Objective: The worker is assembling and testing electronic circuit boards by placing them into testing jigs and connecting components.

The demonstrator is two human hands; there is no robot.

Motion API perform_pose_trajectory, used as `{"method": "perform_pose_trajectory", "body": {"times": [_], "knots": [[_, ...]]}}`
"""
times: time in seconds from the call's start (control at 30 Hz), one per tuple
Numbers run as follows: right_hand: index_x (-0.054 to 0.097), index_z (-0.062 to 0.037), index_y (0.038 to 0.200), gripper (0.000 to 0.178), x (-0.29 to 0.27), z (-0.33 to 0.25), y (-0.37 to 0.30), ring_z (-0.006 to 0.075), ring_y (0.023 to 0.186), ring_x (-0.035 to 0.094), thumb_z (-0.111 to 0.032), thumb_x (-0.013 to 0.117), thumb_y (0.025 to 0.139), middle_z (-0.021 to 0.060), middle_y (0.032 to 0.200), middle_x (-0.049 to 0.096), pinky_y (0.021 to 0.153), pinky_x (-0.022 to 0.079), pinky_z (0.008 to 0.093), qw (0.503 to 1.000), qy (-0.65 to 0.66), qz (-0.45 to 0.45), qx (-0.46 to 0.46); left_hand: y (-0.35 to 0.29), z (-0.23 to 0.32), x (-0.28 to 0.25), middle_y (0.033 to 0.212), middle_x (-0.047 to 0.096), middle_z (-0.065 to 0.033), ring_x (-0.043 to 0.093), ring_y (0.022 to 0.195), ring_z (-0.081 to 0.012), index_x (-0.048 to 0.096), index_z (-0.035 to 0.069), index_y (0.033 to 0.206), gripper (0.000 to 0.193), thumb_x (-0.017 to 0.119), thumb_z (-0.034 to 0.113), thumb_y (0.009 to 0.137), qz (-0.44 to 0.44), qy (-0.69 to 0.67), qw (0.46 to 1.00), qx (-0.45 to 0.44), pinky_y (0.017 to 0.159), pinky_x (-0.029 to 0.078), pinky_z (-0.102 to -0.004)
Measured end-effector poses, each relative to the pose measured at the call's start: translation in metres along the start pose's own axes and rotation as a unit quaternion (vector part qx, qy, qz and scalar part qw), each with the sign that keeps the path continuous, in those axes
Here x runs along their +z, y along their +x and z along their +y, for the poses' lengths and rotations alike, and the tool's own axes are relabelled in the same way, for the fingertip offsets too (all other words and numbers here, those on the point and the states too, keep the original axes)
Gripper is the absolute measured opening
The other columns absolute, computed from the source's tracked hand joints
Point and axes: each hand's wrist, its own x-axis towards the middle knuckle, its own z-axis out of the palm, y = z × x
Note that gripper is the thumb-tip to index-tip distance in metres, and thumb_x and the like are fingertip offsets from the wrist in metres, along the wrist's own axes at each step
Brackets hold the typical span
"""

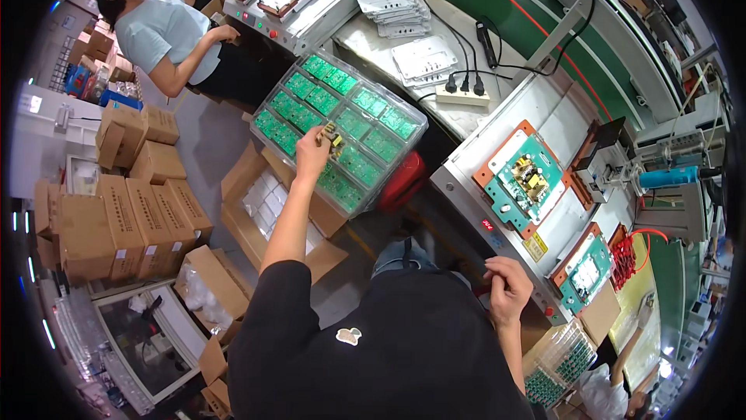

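Observation:
My left hand (312, 156) reaches over a clear plastic tray (420, 126) with several compartments of green circuit boards (298, 111). It grips a small circuit board (333, 140) with a yellow transformer and other parts on it, just above the tray. My right hand (509, 286) hangs by the front of the white machine, its fingers loosely curled and nothing visible in them. On that machine, a teal and orange fixture (508, 204) carries a board (530, 179) with a yellow part. A second teal fixture (583, 270) holds a white piece nearer to my right hand.
An open carton (325, 260) with white pieces stands below the tray. White casings (395, 12) and a power strip (461, 94) lie on the bench ahead. Another person (167, 31) stands at the far left; stacked cartons (101, 222) fill the left side. A blue-bodied tool (668, 177) is at right.

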Motion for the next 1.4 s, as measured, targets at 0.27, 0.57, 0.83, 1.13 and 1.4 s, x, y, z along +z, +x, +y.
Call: {"method": "perform_pose_trajectory", "body": {"times": [0.27, 0.57, 0.83, 1.13, 1.4], "knots": [[0.065, -0.0041, 0.114, 0.039, -0.006, -0.031, 0.058, 0.0284, 0.098, 0.063, 0.008, 0.069, 0.078, 0.0136, 0.117, 0.063, 0.086, 0.051, 0.0351, 0.98, -0.112, -0.096, -0.136, -0.031, 0.225, -0.017, 0.097, 0.07, -0.0064, 0.062, 0.086, -0.0118, 0.068, -0.002, 0.113, 0.033, 0.062, 0.019, 0.088, -0.554, -0.293, 0.779, 0.034, 0.078, 0.051, -0.0281], [0.059, -0.0041, 0.127, 0.058, -0.083, -0.014, 0.002, 0.027, 0.09, 0.058, -0.002, 0.077, 0.072, 0.0122, 0.104, 0.06, 0.079, 0.047, 0.0329, 0.981, -0.121, -0.15, 0.002, -0.111, 0.349, 0.066, 0.097, 0.068, -0.0077, 0.062, 0.088, -0.0097, 0.063, -0.004, 0.121, 0.039, 0.054, 0.009, 0.085, -0.795, -0.307, 0.511, 0.114, 0.079, 0.05, -0.0265], [0.062, -0.0017, 0.113, 0.045, -0.1, 0.02, -0.047, 0.0202, 0.079, 0.058, 0.001, 0.078, 0.071, 0.0089, 0.091, 0.059, 0.072, 0.048, 0.0305, 0.987, -0.152, -0.034, 0.045, -0.142, 0.376, 0.101, 0.096, 0.068, -0.008, 0.061, 0.085, -0.0117, 0.062, -0.001, 0.124, 0.042, 0.065, 0.023, 0.089, -0.797, -0.224, 0.533, 0.174, 0.073, 0.049, -0.0271], [0.062, -0.0003, 0.109, 0.036, -0.124, 0.06, -0.056, 0.0143, 0.078, 0.056, 0.005, 0.073, 0.075, 0.0048, 0.088, 0.058, 0.073, 0.047, 0.0278, 0.985, -0.103, 0.099, 0.094, -0.175, 0.364, 0.075, 0.12, 0.058, -0.0114, 0.059, 0.108, -0.0259, 0.064, 0.003, 0.113, 0.034, 0.076, 0.015, 0.083, -0.52, -0.344, 0.705, 0.337, 0.089, 0.05, -0.0356], [0.061, 0.0019, 0.113, 0.036, -0.13, 0.077, -0.063, 0.0123, 0.079, 0.054, 0.004, 0.072, 0.078, 0.0034, 0.09, 0.057, 0.074, 0.046, 0.0265, 0.983, -0.121, 0.07, 0.12, -0.188, 0.352, 0.085, 0.126, 0.058, -0.0145, 0.054, 0.121, -0.0319, 0.064, 0.001, 0.112, 0.034, 0.076, 0.014, 0.082, -0.473, -0.32, 0.741, 0.352, 0.1, 0.046, -0.0372]]}}
